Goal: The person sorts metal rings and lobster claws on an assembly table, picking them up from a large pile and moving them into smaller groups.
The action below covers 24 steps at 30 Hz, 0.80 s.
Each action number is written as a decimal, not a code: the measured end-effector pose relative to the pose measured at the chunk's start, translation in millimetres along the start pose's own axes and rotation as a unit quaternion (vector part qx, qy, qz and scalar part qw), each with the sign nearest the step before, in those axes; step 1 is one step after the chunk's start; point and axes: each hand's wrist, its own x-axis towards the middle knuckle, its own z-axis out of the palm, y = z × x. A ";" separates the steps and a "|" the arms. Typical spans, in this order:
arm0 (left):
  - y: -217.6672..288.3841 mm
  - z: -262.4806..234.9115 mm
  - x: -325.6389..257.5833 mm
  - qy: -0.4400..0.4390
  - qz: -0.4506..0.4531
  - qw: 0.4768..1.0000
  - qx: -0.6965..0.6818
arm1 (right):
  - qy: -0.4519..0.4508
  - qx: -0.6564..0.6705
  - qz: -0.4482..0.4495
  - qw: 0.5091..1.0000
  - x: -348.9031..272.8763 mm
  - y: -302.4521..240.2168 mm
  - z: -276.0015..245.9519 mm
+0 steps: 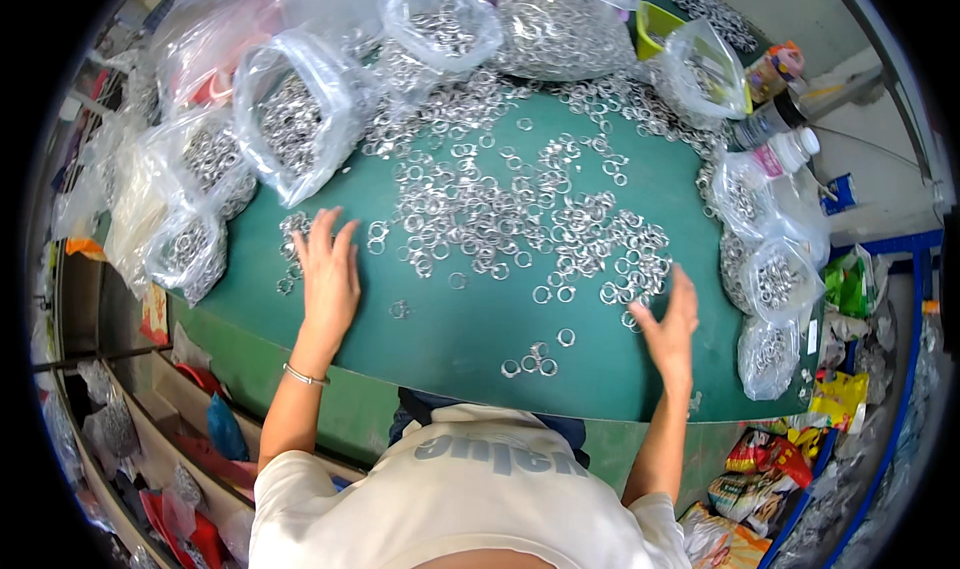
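A wide green table (470, 319) fills the middle of the frame, and its near edge curves along the lower centre. On its top lies a large loose spread of small silver metal rings (500, 219), thick in the upper centre and thinner toward the near edge. A few rings (535, 359) lie apart from the rest, low in the centre, close to the table edge.

Around the far side and both ends of the table stand many clear plastic bags full of the same rings. One open bag (290, 119) leans in the upper left, another (440, 19) sits at the top centre, and smaller bags (775, 279) are stacked at the right edge. Two plastic bottles (785, 119) lie in the upper right, beside a yellow-green container (655, 24).

Below the table, at the lower left, there are shelves with red and blue items (200, 459), and at the lower right colourful packets (790, 449) lie next to a blue metal frame (900, 369).

The person's left hand (328, 274) lies flat on the table with the fingers spread, touching the left side of the ring spread; a thin bracelet (303, 376) is on this wrist. The right hand (672, 329) is open and raised on its edge, with the fingers at the right side of the rings, holding nothing.
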 end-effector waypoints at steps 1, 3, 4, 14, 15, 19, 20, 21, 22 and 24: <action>18.0 -3.1 4.9 -0.028 0.020 0.995 -0.096 | 0.003 -0.022 -0.023 0.999 -1.7 -4.0 4.9; 61.3 1.4 13.2 -0.089 0.091 0.963 -0.237 | 0.026 0.024 -0.035 0.999 1.9 -21.3 12.6; 82.5 3.6 20.9 -0.158 0.131 0.943 -0.261 | 0.038 0.065 -0.050 0.996 6.4 -19.4 13.9; 214.3 100.7 91.3 -0.104 0.360 0.900 -0.221 | -0.011 0.220 -0.183 0.958 30.1 -40.2 8.0; 213.2 108.9 94.4 -0.105 0.375 0.901 -0.190 | -0.025 0.250 -0.163 0.954 29.0 -41.2 3.5; 196.0 101.5 106.8 -0.133 0.334 0.912 -0.197 | 0.009 0.439 0.035 0.898 43.0 -12.2 -5.5; 189.9 102.0 106.2 -0.140 0.313 0.916 -0.208 | 0.018 0.492 0.065 0.868 51.7 -8.4 -12.3; 184.4 102.3 105.7 -0.147 0.293 0.919 -0.218 | -0.019 0.454 0.081 0.887 54.4 4.4 -14.9; 182.3 99.1 106.7 -0.154 0.272 0.922 -0.227 | -0.056 0.416 0.094 0.903 56.7 14.9 -17.9; 183.5 90.5 101.9 -0.081 0.280 0.939 -0.180 | -0.046 0.263 0.048 0.962 52.6 26.8 -20.1</action>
